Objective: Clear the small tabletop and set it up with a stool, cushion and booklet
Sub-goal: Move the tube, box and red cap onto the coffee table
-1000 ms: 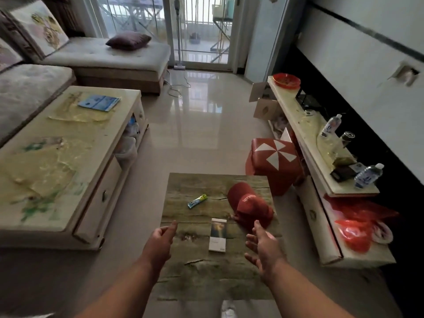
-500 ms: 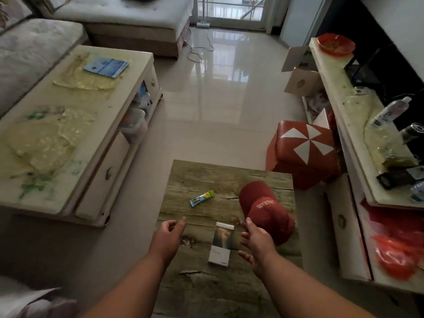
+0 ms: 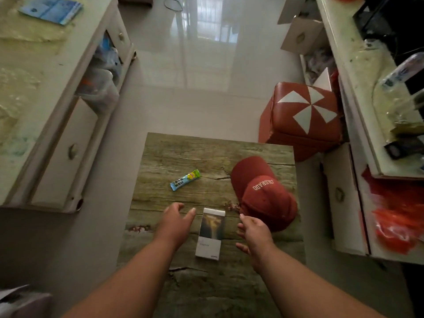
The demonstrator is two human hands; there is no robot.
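both your forearms reach forward over the small wood-grain tabletop [image 3: 160, 152], one on each side of the white box [image 3: 210, 232] that lies flat near the middle of it. your left hand [image 3: 175, 222] hovers just left of the box, palm turned inward, its fingers [image 3: 190, 214] loosely extended and spread, gripping nothing. your right hand [image 3: 253, 232] sits just right of the box, palm facing the left hand, fingers relaxed and slightly curved, also holding nothing; whether either hand touches the box or the tabletop, you cannot tell from this view.

beyond the left hand a small blue and green snack packet [image 3: 185, 180] lies at a slant on the tabletop. the red cap [image 3: 263, 193] rests at the tabletop's right edge, just beyond your right hand, its rear overhanging the edge.

the red stool [image 3: 302, 115] with its white pinwheel top stands on the floor just past the tabletop's far right corner, against the long shelf unit [image 3: 344, 65]. the blue booklet [image 3: 51, 9] lies on the big coffee table [image 3: 46, 88] at far left, well apart from your hands.
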